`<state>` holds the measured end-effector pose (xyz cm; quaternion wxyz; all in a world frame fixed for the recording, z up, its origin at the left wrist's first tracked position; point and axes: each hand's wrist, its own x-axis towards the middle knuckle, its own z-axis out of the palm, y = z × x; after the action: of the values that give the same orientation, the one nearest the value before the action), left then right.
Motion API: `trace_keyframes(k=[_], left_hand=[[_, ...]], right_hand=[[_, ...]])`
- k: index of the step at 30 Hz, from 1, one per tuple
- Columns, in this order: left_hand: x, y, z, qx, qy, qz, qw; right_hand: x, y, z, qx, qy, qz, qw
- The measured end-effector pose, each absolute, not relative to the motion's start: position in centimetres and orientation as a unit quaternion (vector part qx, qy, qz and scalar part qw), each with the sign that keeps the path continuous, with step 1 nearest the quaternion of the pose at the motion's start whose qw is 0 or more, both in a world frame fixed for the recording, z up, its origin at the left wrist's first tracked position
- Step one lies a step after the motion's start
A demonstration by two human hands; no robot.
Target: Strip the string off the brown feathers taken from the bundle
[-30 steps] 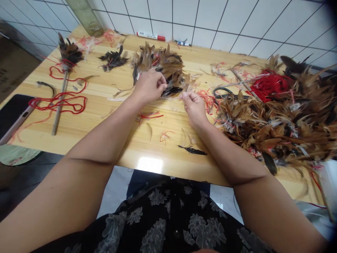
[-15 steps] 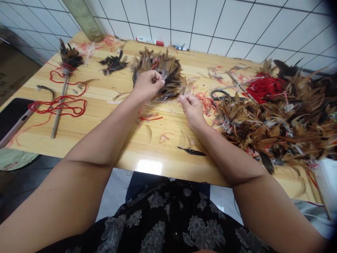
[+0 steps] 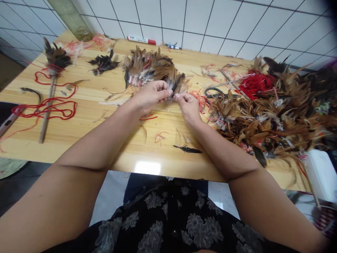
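Observation:
My left hand [image 3: 156,93] is closed in a pinch at the lower end of a small tuft of brown and dark feathers [image 3: 179,81]. Almost touching it, my right hand [image 3: 188,106] pinches at the base of the same tuft; its exact hold is partly hidden. Just behind the left hand lies a larger pile of brown feathers [image 3: 155,65] with pale, red-flecked quill ends. A stick [image 3: 47,109] with dark feathers [image 3: 56,58] tied at its top lies at the left, a loose red cord [image 3: 65,109] across it.
At the right spreads a big heap of brown feathers [image 3: 263,123] beside a red thread bundle [image 3: 256,84] and black-handled scissors [image 3: 214,92]. A black feather clump [image 3: 104,63], a red-capped marker [image 3: 140,40] and a phone [image 3: 7,117] also lie on the wooden table [image 3: 86,140].
My left hand has moved from over the feather pile toward me and to my right hand, bringing feathers along. The two hands' fingertips now nearly meet. The view has shifted slightly.

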<state>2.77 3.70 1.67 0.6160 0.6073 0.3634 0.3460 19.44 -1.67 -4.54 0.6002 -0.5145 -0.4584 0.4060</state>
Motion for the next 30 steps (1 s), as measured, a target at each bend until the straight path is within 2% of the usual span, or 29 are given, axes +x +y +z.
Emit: trace_keyframes(k=[10,18,30], left_hand=[[2.4,4.0,0.7,0.653,0.356,0.305,0.595],[2.6,4.5,-0.5,0.660,0.359,0.348,0.561],[2.4,5.9,-1.7,0.590,0.305,0.386,0.640]], right_hand=[[19.9,-1.1,-5.4,-0.573,-0.497,0.322,0.567],[20.1,-1.1,-5.2,-0.593,-0.544,0.267,0.531],[20.2,-1.1,-5.4,-0.542,-0.542,0.334,0.548]])
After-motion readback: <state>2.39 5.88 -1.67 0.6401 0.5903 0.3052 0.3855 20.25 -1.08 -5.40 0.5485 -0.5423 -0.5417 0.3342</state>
